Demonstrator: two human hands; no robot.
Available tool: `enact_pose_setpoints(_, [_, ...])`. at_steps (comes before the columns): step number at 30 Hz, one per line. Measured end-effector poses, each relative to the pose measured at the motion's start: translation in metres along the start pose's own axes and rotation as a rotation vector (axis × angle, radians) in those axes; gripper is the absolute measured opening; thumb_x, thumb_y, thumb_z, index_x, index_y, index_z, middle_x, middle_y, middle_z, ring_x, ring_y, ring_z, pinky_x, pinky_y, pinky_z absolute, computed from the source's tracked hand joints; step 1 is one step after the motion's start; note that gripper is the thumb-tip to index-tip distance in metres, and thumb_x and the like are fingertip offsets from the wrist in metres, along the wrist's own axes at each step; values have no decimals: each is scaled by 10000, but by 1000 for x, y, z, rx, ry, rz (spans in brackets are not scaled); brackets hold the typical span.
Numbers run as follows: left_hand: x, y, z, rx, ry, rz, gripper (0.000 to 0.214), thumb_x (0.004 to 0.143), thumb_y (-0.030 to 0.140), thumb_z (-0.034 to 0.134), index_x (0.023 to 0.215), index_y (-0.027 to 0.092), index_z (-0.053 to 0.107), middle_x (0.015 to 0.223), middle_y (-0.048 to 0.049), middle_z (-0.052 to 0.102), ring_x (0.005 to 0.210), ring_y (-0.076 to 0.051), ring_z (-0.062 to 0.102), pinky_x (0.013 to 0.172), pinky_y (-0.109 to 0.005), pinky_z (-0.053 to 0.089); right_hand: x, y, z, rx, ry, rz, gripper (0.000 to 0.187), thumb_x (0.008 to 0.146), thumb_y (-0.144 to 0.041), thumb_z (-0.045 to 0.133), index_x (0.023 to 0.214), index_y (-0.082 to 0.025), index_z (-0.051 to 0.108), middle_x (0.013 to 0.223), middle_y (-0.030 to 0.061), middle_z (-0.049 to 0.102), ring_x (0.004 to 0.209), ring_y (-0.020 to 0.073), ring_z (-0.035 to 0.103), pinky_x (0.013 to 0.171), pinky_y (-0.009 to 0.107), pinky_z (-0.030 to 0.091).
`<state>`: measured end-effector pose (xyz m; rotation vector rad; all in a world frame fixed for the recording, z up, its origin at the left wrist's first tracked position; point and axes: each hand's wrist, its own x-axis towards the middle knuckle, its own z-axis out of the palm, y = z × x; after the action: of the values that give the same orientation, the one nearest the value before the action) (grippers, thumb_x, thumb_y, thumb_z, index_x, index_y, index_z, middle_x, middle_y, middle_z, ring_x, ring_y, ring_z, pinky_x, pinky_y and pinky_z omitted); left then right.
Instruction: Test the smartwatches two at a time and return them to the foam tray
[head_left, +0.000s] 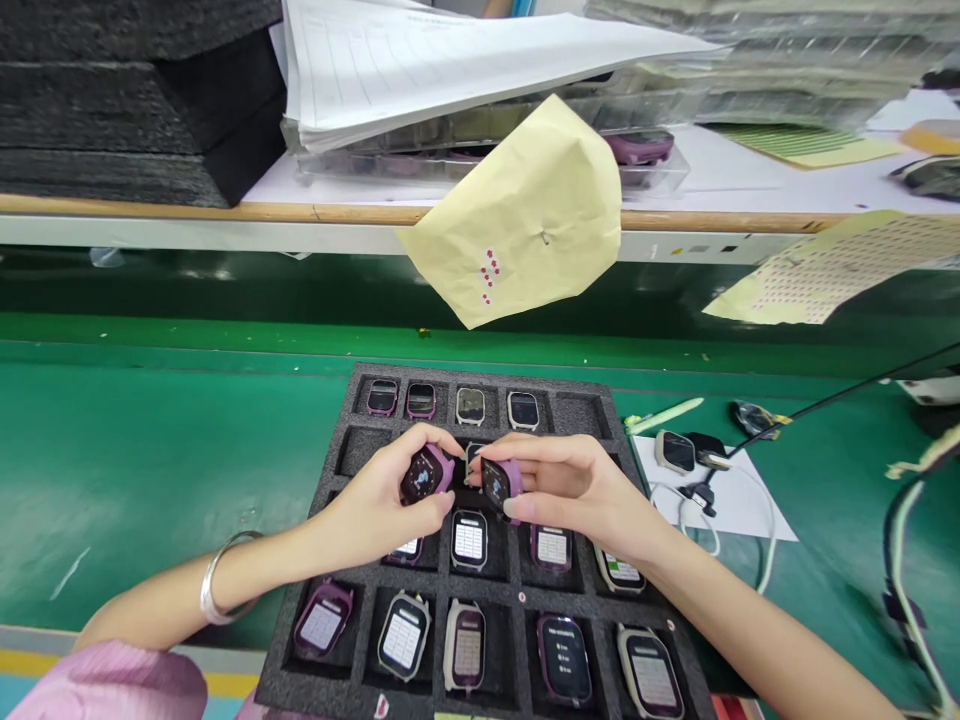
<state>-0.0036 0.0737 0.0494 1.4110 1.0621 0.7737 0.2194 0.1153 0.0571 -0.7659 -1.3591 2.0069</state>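
Note:
Above the middle of a black foam tray, both my hands hold a purple smartwatch body without a strap. My left hand pinches one smartwatch by its edges, its dark screen lit with a small figure. Between thumb and fingers of my right hand is a second smartwatch, tilted, with a similar lit screen. Below them in the tray's compartments lie several more watches, such as a white one and a purple one, many with lit screens. My hands partly hide the tray's middle rows.
Right of the tray, a pale watch and cables lie by a white sheet, near a light green pen. A shelf edge crosses behind, carrying black foam blocks, papers and clear trays. A yellow paper hangs from it.

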Motion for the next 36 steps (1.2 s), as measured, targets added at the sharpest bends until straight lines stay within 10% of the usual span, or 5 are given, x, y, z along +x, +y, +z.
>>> enact_pose_setpoints(36, [-2, 3, 0, 29, -29, 28, 292, 805, 80, 540, 1057, 217, 488, 846, 35, 495, 697, -101, 438, 596, -206, 362, -6, -3, 4, -88, -84, -43, 327, 785, -148, 757, 1099, -236, 734, 1001, 65, 636, 928, 206, 629, 810, 341, 522])
